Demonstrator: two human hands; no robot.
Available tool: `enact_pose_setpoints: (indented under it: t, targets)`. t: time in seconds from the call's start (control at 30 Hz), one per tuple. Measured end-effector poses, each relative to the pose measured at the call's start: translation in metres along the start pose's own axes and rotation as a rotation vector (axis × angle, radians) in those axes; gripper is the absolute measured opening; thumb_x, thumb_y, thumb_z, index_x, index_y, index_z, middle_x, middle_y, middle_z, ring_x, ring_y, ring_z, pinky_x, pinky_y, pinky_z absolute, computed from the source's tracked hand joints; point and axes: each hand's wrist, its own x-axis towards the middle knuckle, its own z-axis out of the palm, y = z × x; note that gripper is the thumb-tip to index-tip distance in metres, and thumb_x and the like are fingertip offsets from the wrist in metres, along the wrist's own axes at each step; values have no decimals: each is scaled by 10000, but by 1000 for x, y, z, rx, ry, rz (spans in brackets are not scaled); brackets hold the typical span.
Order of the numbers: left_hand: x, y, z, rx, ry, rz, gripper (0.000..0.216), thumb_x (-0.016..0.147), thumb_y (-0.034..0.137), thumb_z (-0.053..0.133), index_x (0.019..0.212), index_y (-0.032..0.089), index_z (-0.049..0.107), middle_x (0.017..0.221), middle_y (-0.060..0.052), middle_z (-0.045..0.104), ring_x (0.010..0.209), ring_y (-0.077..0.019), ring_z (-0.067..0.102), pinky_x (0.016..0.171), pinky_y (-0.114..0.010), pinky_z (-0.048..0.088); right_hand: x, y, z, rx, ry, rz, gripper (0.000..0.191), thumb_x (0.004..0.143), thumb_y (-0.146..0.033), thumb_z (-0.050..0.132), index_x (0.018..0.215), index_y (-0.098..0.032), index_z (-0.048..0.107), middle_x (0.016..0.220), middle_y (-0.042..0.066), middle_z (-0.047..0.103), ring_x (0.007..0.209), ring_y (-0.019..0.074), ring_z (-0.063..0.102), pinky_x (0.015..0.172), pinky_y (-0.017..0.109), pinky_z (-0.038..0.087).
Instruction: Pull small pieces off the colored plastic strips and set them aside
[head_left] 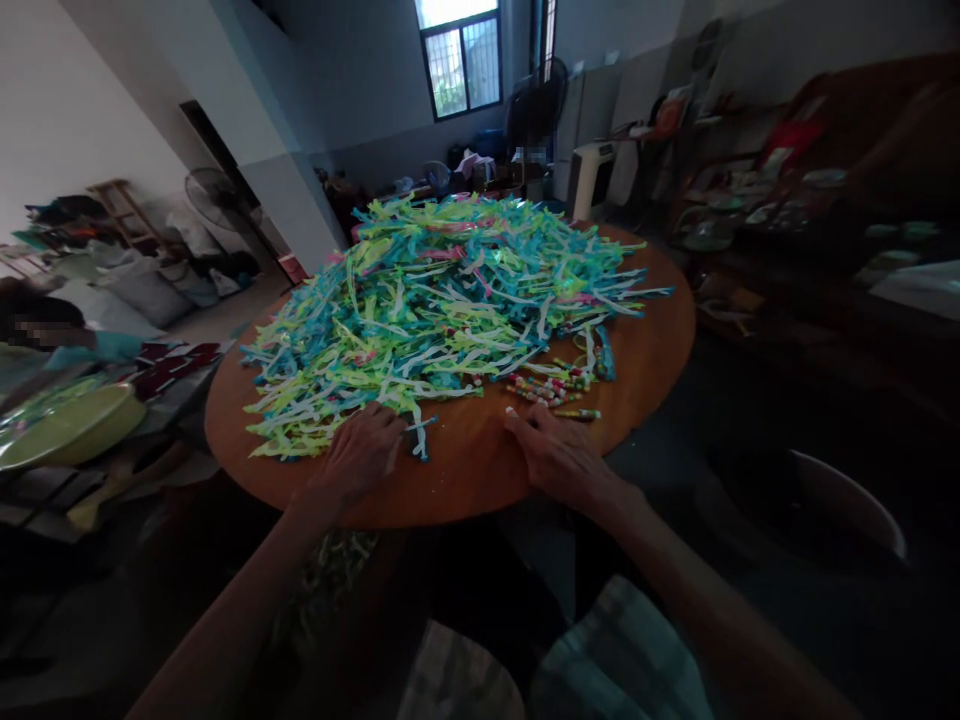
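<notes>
Strips (442,300) ahead — basin (82,430), fan (212,195) leftward

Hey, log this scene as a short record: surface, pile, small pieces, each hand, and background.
Surface: round brown table
Pile: green, blue and white strips, with some pink, heaped over much of the table
Small pieces: colorful patterned sticks, at the pile's near right
Left hand: at the pile's near edge; grip unclear
Right hand: close to the sticks; grip unclear
Background: barred window; fan at left

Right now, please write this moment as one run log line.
left hand: at ribbon pile; right hand: by colourful sticks; ribbon pile: on table; grips: unclear
</notes>
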Motion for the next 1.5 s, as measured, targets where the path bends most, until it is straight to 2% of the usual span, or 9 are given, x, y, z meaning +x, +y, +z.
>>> enact_pose_setpoints:
  t: [0.2,0.47,0.6,0.73,0.9,1.07,1.2,1.3,1.5]
  targets:
    - [22,43,-35,37,14,-88,239,950,197,426,975,186,664,882,-85,640,775,-234,582,604,-317,330,-5,-15,-21,-16,-26,-8,287,945,-267,463,1116,-127,645,1092,155,607,815,243,612,666,351,391]
    - [67,72,-15,-422,38,-99,247,956,308,452,912,184,660,741,-32,642,640,-177,557,608,-296,365,-15,-13,-25,1,-72,-18,247,938,-223,478,1037,-162,695,1030,141,606,878,252,591,714,361,382]
    - [53,58,-12,-475,76,69,328,941,186,413,1153,196,664,1055,-71,707,874,-197,645,781,-308,480,-18,-9,-23,0,51,-48,222,936,-217,518,1062,-192,700,1141,152,568,1109,309,501,895,420,366]
    - [33,50,-11,-280,-24,314,613,821,15,438,1367,265,562,1502,-83,484,1259,-268,541,970,-395,490,-20,-7,-15,45,44,-143,209,899,-161,550,1066,-185,674,1081,119,594,1092,289,476,908,419,355]
    - [27,53,-4,-114,-49,426,533,872,43,456,1332,281,581,1490,-66,504,1208,-292,570,936,-440,516,-26,-8,-6,80,49,-142,360,858,-135,605,1217,-154,626,1102,130,592,1030,268,477,887,393,377]
    - [29,66,-9,-205,-28,329,495,882,29,407,1281,252,597,1409,-87,559,1159,-246,604,879,-355,516,-26,-2,-6,115,76,-114,409,852,-104,611,1259,-143,621,1047,123,596,998,261,485,863,381,400]
    - [42,79,-11,-334,26,-74,274,984,265,401,1093,203,645,1156,-103,665,947,-223,652,775,-324,481,-23,4,-11,161,76,-124,389,897,-87,541,1249,-204,660,1000,102,594,992,248,490,833,360,410]
    - [64,83,-2,-340,-62,-294,370,963,496,442,904,196,648,859,-80,677,788,-242,643,666,-317,421,-23,3,-14,167,118,-111,381,916,-97,508,1234,-221,677,1068,115,593,1030,258,495,872,376,418]
    - [88,78,6,-319,-123,-230,247,945,358,446,877,205,627,800,-61,664,739,-206,615,659,-307,386,-32,-8,-11,212,307,191,293,997,-243,442,1174,-130,646,1081,135,626,1015,251,552,875,353,437]
